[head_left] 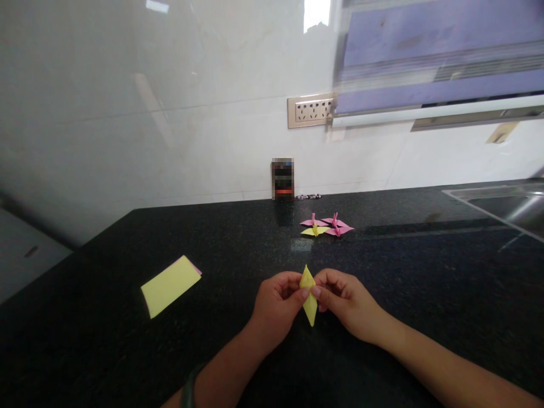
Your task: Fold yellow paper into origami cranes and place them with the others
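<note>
A piece of folded yellow origami paper (311,311), shaped like a narrow diamond, is held between my two hands with one point up and one down. My left hand (278,306) pinches its left edge between thumb and fingers. On the opposite edge, the thumb and fingers of my right hand (348,300) are closed on it too. Both thumbs press near the middle of the paper, covering part of its folds. Beyond my hands stand several finished paper cranes: a yellow crane (315,230) in front and pink cranes (340,230) around it.
Yellow paper sheets (170,287) with a pink edge showing beneath lie at left on the black countertop (229,243). A phone-like device (283,180), blurred out, leans on the wall beside a beaded strap (309,196). A metal sink (510,207) is at far right.
</note>
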Available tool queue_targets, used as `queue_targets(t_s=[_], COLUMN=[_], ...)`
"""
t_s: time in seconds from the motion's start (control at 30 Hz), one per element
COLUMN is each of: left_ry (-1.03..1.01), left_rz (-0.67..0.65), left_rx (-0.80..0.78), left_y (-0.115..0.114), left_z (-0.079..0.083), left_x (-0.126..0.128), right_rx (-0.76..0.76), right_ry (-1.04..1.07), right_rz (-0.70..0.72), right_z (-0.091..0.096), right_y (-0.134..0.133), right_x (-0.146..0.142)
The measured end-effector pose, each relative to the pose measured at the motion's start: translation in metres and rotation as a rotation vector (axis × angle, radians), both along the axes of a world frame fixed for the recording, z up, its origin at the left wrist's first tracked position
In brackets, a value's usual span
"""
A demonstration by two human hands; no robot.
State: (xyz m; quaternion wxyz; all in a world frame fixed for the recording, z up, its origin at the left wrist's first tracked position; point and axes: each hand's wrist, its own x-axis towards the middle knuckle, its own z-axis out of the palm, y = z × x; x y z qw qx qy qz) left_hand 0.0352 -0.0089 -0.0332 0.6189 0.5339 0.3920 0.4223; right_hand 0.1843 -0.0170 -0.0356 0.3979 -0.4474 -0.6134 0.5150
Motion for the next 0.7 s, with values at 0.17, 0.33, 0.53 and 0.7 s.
queue_targets(t_s=[0.17,0.33,0.53,0.7], left_ry=[0.024,0.062,0.127,0.091], left_rz=[-0.044,-0.04,-0.033,-0.033], left_rx=[0.017,0.025,0.029,-0.033], left_y=[0.0,0.004,0.003,0.003], left_z=[0.002,-0.006,-0.008,0.0], left_x=[-0.002,-0.006,-0.008,-0.006], right_rx=[-0.027,-0.031,0.06,0.046], right_ry=[-0.05,-0.1,-0.225,-0.227], right_rz=[0.047,0.117,0.168,0.226], right_z=[0.001,0.003,0.005,0.008], right_y=[-0.001,-0.003,-0.005,-0.005], right_x=[0.002,0.001,0.003,0.004])
